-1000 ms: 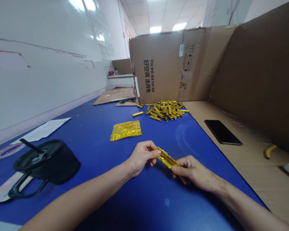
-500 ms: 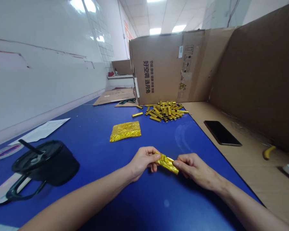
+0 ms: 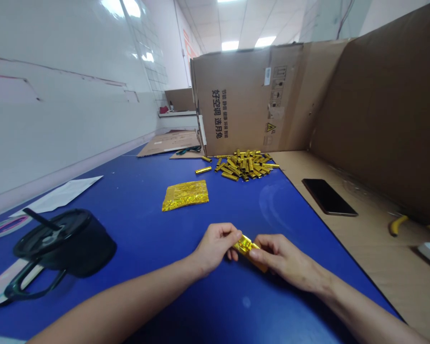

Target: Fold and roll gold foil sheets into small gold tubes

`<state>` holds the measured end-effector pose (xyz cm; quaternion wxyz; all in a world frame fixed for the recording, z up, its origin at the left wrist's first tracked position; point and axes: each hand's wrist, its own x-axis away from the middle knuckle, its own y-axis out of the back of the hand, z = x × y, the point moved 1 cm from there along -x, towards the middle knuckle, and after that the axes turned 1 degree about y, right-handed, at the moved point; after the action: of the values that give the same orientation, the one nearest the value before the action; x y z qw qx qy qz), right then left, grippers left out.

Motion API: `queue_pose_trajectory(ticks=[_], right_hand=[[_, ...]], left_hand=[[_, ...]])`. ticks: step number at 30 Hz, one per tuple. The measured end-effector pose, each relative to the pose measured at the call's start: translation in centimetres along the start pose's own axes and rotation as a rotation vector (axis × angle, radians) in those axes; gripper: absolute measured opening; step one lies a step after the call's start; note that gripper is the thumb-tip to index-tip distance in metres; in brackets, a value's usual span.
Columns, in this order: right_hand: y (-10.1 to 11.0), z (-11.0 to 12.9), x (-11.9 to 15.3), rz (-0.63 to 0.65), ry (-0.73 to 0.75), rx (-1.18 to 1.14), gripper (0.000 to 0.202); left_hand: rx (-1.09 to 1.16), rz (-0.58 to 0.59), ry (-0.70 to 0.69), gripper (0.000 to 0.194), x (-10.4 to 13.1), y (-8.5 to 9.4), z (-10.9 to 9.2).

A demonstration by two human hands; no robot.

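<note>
Low over the blue table (image 3: 186, 234), a narrow folded strip of shiny gold foil (image 3: 244, 244) is pinched in both hands. My left hand (image 3: 218, 246) closes thumb and fingers on its left end. My right hand (image 3: 277, 258) grips it further right, thumb on top, and covers part of that end. Beyond the hands lies a flat rectangular stack of gold foil sheets (image 3: 185, 195). Further back is a pile of small rolled or folded gold foil pieces (image 3: 247, 165), with a single gold piece (image 3: 203, 170) lying apart to its left.
A black lidded mug (image 3: 68, 243) with a straw stands at the left, near a white paper (image 3: 62, 196) and a tape roll (image 3: 7, 227). Large cardboard (image 3: 243, 100) walls the back and right. A phone (image 3: 329, 197) lies on the cardboard at the right.
Both hands have moved slightly down and closer together. My right hand has slid along the foil strip towards the left hand, so less of the strip shows. The view has shifted a little.
</note>
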<state>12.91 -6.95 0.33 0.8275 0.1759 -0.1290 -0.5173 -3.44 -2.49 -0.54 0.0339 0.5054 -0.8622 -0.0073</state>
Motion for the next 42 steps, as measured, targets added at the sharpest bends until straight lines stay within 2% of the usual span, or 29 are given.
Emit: queue_pose_trajectory(ticks=[3, 10, 15, 18, 21, 23, 26, 30, 35, 42], right_hand=[[-0.2, 0.0, -0.1, -0.020, 0.008, 0.004, 0.035], [0.7, -0.1, -0.3, -0.101, -0.044, 0.053, 0.035], [0.9, -0.2, -0.3, -0.156, 0.010, 0.225, 0.034], [1.2, -0.5, -0.3, -0.221, 0.062, 0.452, 0.032], [1.5, -0.8, -0.3, -0.268, 0.105, 0.652, 0.031], [1.7, -0.9, -0.3, -0.292, 0.119, 0.736, 0.031], [1.8, -1.0, -0.2, -0.319, 0.113, 0.819, 0.030], [1.5, -1.0, -0.2, -0.291, 0.105, 0.807, 0.029], [1.2, -1.2, -0.5, -0.253, 0.096, 0.774, 0.028], [1.2, -1.3, -0.4, -0.361, 0.075, 0.699, 0.020]], left_hand=[[-0.019, 0.029, -0.012, 0.036, 0.2, -0.3, 0.2], [0.043, -0.136, -0.058, 0.033, -0.1, 0.5, 0.0], [0.011, -0.106, -0.050, 0.032, -0.4, 0.6, 0.3], [-0.109, -0.081, -0.081, 0.025, -0.6, 1.0, 0.5], [-0.330, -0.166, -0.223, 0.016, -0.5, 1.8, 0.2], [-0.473, -0.239, -0.321, 0.016, -0.3, 2.2, 0.0], [-0.585, -0.243, -0.398, 0.016, 0.1, 2.2, -0.2], [-0.643, -0.176, -0.407, 0.009, 0.3, 1.8, -0.1], [-0.675, -0.173, -0.367, 0.007, 0.1, 1.7, 0.1], [-0.737, -0.144, -0.375, 0.004, -0.1, 2.0, 0.3]])
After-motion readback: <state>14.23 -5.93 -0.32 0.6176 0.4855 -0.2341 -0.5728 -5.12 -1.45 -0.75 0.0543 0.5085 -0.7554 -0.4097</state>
